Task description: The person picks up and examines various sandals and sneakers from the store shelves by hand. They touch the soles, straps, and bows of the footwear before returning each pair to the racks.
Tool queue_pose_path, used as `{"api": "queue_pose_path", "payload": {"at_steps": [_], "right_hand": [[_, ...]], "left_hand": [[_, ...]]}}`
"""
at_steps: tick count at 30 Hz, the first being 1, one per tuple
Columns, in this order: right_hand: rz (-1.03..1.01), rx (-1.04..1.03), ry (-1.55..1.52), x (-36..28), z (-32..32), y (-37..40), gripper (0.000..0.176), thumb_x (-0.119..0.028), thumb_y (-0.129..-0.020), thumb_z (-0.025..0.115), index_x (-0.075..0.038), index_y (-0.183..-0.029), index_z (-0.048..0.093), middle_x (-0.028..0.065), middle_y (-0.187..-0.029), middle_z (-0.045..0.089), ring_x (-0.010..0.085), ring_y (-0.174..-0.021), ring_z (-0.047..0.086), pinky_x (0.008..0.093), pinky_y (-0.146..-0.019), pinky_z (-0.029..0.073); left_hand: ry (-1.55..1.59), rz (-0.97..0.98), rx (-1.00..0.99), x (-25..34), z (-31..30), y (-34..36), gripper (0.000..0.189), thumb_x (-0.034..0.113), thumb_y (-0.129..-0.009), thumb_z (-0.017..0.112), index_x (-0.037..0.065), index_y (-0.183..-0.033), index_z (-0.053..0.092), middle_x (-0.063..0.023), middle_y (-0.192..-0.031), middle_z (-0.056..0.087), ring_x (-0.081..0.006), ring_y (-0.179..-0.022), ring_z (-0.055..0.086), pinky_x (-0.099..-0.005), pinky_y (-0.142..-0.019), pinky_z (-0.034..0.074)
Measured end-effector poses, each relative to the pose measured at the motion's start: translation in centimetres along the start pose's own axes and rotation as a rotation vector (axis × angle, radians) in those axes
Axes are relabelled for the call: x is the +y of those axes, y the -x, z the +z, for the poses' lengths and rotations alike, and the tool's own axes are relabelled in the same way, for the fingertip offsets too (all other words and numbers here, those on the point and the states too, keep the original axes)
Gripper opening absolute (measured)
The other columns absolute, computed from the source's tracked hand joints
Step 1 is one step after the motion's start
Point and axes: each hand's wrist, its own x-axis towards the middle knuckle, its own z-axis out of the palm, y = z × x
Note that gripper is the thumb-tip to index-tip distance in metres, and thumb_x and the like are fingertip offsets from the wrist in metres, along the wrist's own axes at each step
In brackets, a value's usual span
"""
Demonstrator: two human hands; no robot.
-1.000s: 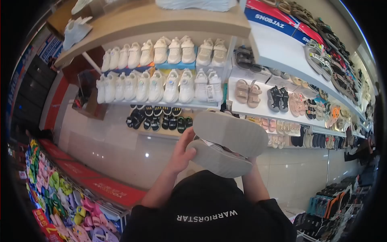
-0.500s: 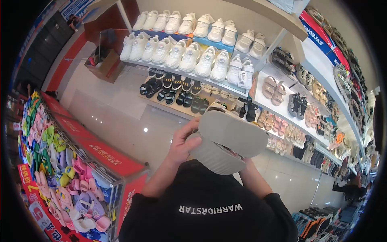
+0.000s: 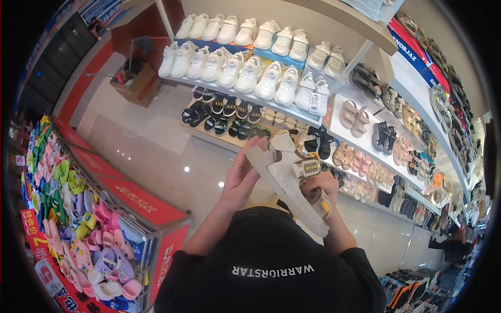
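A beige sandal (image 3: 292, 193) with a thick pale sole is tilted in front of my chest, its side and straps showing. My left hand (image 3: 241, 177) holds it at the upper left end, fingers behind the sole. At the lower right end, my right hand (image 3: 322, 186) is closed around the straps, with its fingers curled inside the sandal. A pale strap with a dark and yellow patch (image 3: 307, 167) stands out near the middle. The far side of the sandal is hidden.
White sneakers (image 3: 229, 70) line the shelves ahead, with dark sandals (image 3: 229, 106) below them. More sandals (image 3: 356, 117) fill the racks at right. Colourful clogs (image 3: 112, 261) are heaped in a red-sided bin (image 3: 141, 195) at left. A cardboard box (image 3: 138, 86) stands on the floor.
The sandal has been turned from its underside facing me to its side and straps. My right hand, mostly hidden behind it before, now shows at the straps.
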Motion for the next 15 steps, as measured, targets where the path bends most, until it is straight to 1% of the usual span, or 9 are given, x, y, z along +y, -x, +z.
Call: {"api": "queue_pose_path", "payload": {"at_steps": [2, 5, 6, 8, 9, 11, 12, 14, 15], "right_hand": [[-0.063, 0.007, 0.044, -0.4, 0.4, -0.4, 0.023, -0.025, -0.071, 0.071, -0.005, -0.067, 0.061, 0.0050, -0.060, 0.057, 0.0224, -0.055, 0.055, 0.0322, -0.062, 0.045], [-0.106, -0.001, 0.107, -1.6, 0.4, -0.5, 0.021, -0.023, -0.073, 0.070, -0.005, -0.068, 0.061, 0.0064, -0.062, 0.058, 0.0262, -0.057, 0.056, 0.0349, -0.061, 0.047], [-0.181, -0.001, 0.172, -1.8, 0.5, -0.9, 0.020, -0.023, -0.073, 0.071, -0.005, -0.069, 0.062, 0.0075, -0.064, 0.059, 0.0279, -0.060, 0.057, 0.0367, -0.062, 0.048], [-0.261, -0.025, 0.341, -2.6, 0.3, -1.1, 0.017, -0.018, -0.070, 0.073, -0.006, -0.073, 0.062, 0.0087, -0.070, 0.060, 0.0322, -0.068, 0.059, 0.0395, -0.064, 0.051], [-0.258, -0.008, 0.358, -2.6, 0.2, -0.9, 0.017, -0.018, -0.070, 0.073, -0.006, -0.073, 0.062, 0.0087, -0.070, 0.060, 0.0322, -0.068, 0.059, 0.0395, -0.064, 0.051], [-0.228, -0.056, 0.571, -2.5, 0.0, -0.4, 0.019, -0.015, -0.063, 0.075, -0.007, -0.076, 0.062, 0.0075, -0.072, 0.058, 0.0311, -0.071, 0.060, 0.0379, -0.062, 0.050], [-0.217, -0.055, 0.609, -2.8, -0.1, -0.3, 0.023, -0.015, -0.060, 0.076, -0.008, -0.078, 0.063, 0.0066, -0.074, 0.057, 0.0292, -0.073, 0.060, 0.0366, -0.059, 0.051], [-0.180, -0.054, 0.660, -3.2, -0.3, 0.4, 0.024, -0.016, -0.060, 0.076, -0.008, -0.078, 0.063, 0.0060, -0.074, 0.058, 0.0278, -0.073, 0.060, 0.0358, -0.059, 0.051], [-0.148, -0.070, 0.691, -3.4, -0.2, 0.9, 0.025, -0.017, -0.059, 0.077, -0.009, -0.079, 0.064, 0.0055, -0.074, 0.059, 0.0264, -0.073, 0.061, 0.0351, -0.058, 0.051]], "left_hand": [[0.059, -0.059, 0.007, 0.2, 0.8, 0.0, 0.067, 0.013, -0.102, 0.051, 0.002, -0.158, 0.015, -0.0163, -0.161, 0.027, -0.0245, -0.144, 0.036, -0.0384, -0.116, 0.031], [0.119, -0.122, 0.035, -0.1, 1.3, 0.1, 0.066, 0.020, -0.105, 0.048, 0.004, -0.159, 0.012, -0.0141, -0.161, 0.026, -0.0236, -0.143, 0.037, -0.0390, -0.115, 0.035], [0.121, -0.127, 0.022, -0.3, 1.3, 0.3, 0.066, 0.020, -0.105, 0.048, 0.004, -0.159, 0.012, -0.0141, -0.161, 0.026, -0.0236, -0.143, 0.037, -0.0390, -0.115, 0.035], [0.403, -0.332, 0.050, -1.1, 0.9, 0.9, 0.071, 0.037, -0.104, 0.051, 0.004, -0.157, 0.018, -0.0138, -0.158, 0.033, -0.0242, -0.140, 0.040, -0.0400, -0.113, 0.040], [0.404, -0.344, 0.028, -1.9, 0.7, 1.2, 0.071, 0.037, -0.104, 0.051, 0.004, -0.157, 0.018, -0.0138, -0.158, 0.033, -0.0242, -0.140, 0.040, -0.0400, -0.113, 0.040], [0.588, -0.246, -0.365, -3.8, 0.2, 1.8, 0.085, 0.055, -0.095, 0.059, 0.003, -0.154, 0.027, -0.0144, -0.152, 0.042, -0.0263, -0.136, 0.047, -0.0433, -0.111, 0.044], [0.594, -0.263, -0.388, -3.9, 0.3, 1.9, 0.085, 0.055, -0.095, 0.059, 0.003, -0.154, 0.027, -0.0144, -0.152, 0.042, -0.0263, -0.136, 0.047, -0.0433, -0.111, 0.044], [0.455, -0.366, -0.245, -4.2, 0.5, 1.9, 0.098, 0.067, -0.083, 0.067, 0.001, -0.149, 0.036, -0.0146, -0.145, 0.050, -0.0283, -0.129, 0.054, -0.0443, -0.107, 0.048], [0.455, -0.380, -0.270, -4.5, 0.3, 2.0, 0.098, 0.067, -0.083, 0.067, 0.001, -0.149, 0.036, -0.0146, -0.145, 0.050, -0.0283, -0.129, 0.054, -0.0443, -0.107, 0.048]]}}
